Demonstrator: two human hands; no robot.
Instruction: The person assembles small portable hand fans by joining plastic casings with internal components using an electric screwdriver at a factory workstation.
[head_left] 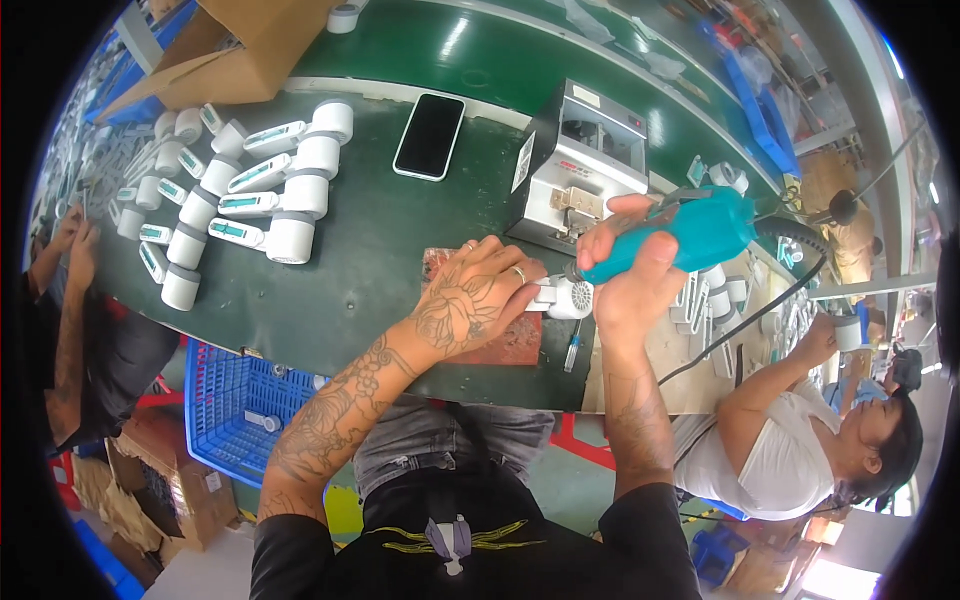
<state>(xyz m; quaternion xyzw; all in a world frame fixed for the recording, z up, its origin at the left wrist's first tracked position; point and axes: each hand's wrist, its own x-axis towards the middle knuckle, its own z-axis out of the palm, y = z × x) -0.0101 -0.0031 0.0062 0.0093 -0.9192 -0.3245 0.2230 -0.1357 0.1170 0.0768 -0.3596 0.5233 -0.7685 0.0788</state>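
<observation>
My right hand [636, 275] is wrapped round a teal electric screwdriver [690, 232], which lies tilted with its tip pointing left. A black cable runs from its back end. My left hand [482, 296] is closed on a white plastic device [568, 299] with a round vented head, held low over a reddish mat [510, 348]. The screwdriver's tip is right by the device's head; whether they touch I cannot tell. My fingers hide most of the device's handle. A small pen-like tool with a blue end [572, 352] lies just right of the mat.
Rows of similar white devices [292, 238] lie at the left. Behind my hands stand a grey-and-black screw feeder [580, 175] and a phone [430, 137]. A cardboard box [245, 50] is at far left, a blue basket [225, 400] below the table edge. Co-workers [780, 430] sit on both sides.
</observation>
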